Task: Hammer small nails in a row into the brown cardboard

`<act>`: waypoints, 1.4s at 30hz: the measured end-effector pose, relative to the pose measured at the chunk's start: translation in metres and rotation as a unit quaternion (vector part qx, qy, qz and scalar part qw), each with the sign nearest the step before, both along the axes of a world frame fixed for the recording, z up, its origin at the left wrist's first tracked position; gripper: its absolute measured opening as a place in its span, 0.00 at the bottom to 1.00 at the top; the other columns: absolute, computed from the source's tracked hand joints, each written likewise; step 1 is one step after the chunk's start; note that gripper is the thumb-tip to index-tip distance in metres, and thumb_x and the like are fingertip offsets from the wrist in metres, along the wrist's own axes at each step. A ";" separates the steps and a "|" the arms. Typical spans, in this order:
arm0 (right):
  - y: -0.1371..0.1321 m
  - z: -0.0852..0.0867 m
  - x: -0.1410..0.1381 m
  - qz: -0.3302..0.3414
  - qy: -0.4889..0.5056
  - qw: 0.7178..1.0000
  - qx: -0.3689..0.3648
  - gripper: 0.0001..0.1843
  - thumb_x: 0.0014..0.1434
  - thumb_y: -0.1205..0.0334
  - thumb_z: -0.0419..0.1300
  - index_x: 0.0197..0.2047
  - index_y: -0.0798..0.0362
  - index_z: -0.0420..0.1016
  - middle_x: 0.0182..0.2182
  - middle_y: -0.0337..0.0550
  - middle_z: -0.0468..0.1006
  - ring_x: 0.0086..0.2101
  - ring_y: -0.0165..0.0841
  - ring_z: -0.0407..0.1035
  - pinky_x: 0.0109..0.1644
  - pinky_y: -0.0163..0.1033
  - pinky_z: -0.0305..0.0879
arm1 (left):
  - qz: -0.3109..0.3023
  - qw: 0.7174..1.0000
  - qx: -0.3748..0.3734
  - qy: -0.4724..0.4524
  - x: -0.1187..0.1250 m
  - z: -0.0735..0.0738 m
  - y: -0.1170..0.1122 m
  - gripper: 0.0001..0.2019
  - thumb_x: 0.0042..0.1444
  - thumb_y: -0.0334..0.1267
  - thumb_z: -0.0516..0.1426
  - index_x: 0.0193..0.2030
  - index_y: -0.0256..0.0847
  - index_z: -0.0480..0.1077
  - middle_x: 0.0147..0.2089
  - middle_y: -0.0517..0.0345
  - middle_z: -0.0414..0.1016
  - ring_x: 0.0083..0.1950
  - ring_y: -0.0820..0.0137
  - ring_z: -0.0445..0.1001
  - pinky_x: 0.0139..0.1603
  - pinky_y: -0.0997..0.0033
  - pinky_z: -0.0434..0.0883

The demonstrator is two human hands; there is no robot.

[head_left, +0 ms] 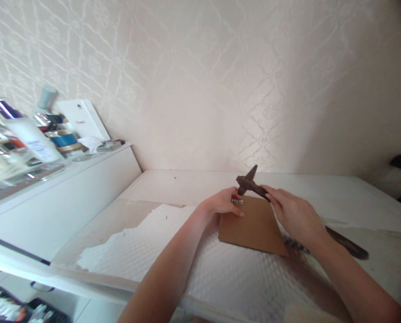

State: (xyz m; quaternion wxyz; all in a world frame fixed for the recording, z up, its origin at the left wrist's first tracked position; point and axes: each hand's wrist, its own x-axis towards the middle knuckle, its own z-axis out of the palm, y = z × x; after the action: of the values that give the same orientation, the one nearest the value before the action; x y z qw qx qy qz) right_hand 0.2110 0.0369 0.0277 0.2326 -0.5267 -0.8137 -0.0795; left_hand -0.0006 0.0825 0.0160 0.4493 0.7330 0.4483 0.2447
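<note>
My right hand [293, 214] is closed round the handle of a small rusty hammer [249, 181], whose head hovers just above the far edge of a brown cardboard piece [254, 229]. My left hand [222, 203] rests on the cardboard's far left corner, fingers pinched beside a small toothed metal hanger [237, 202] under the hammer head. The cardboard lies on a sheet of white bubble wrap [193, 260] on the white table [193, 181].
A dark long tool [348, 244] lies on the table to the right, behind my right forearm. At left a raised white shelf [85, 179] carries bottles, jars and a tape roll [63, 140]. A patterned wall stands close behind the table.
</note>
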 end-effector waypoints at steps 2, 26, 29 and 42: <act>-0.001 0.001 0.001 -0.003 -0.029 1.000 -0.002 0.21 0.65 0.59 0.41 0.56 0.48 0.67 0.39 0.44 0.77 0.32 0.37 0.72 0.32 0.39 0.63 | -0.023 0.999 0.001 -0.027 0.000 0.001 -0.001 0.31 0.34 0.29 0.67 0.48 0.35 0.65 0.48 0.49 0.70 0.50 0.63 0.69 0.53 0.61 0.65; 0.004 0.001 0.008 0.019 0.041 0.999 0.010 0.21 0.65 0.59 0.42 0.54 0.50 0.68 0.44 0.46 0.77 0.37 0.40 0.73 0.38 0.42 0.66 | 0.018 0.999 0.010 0.034 0.002 0.008 -0.007 0.27 0.35 0.30 0.67 0.44 0.34 0.66 0.48 0.48 0.70 0.51 0.61 0.69 0.53 0.62 0.65; 0.006 -0.001 0.010 0.015 0.060 0.998 0.014 0.20 0.64 0.59 0.43 0.53 0.49 0.69 0.44 0.45 0.77 0.37 0.39 0.73 0.39 0.42 0.67 | 0.016 0.999 0.006 0.042 0.002 0.008 -0.007 0.27 0.35 0.30 0.67 0.45 0.36 0.66 0.49 0.49 0.70 0.51 0.62 0.69 0.53 0.63 0.65; 0.016 0.002 0.029 -0.184 0.099 0.975 0.074 0.21 0.61 0.53 0.47 0.52 0.50 0.72 0.38 0.49 0.77 0.33 0.42 0.71 0.31 0.42 0.63 | 0.026 0.999 0.001 0.040 0.001 0.005 -0.005 0.37 0.34 0.31 0.68 0.55 0.38 0.63 0.51 0.48 0.70 0.53 0.63 0.67 0.55 0.64 0.63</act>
State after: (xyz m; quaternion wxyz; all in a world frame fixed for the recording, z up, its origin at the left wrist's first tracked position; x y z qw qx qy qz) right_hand 0.2400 0.0526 0.0294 0.3319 -0.6541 -0.6676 -0.1278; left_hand 0.0003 0.0779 0.0209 0.4239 0.7309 0.4844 0.2267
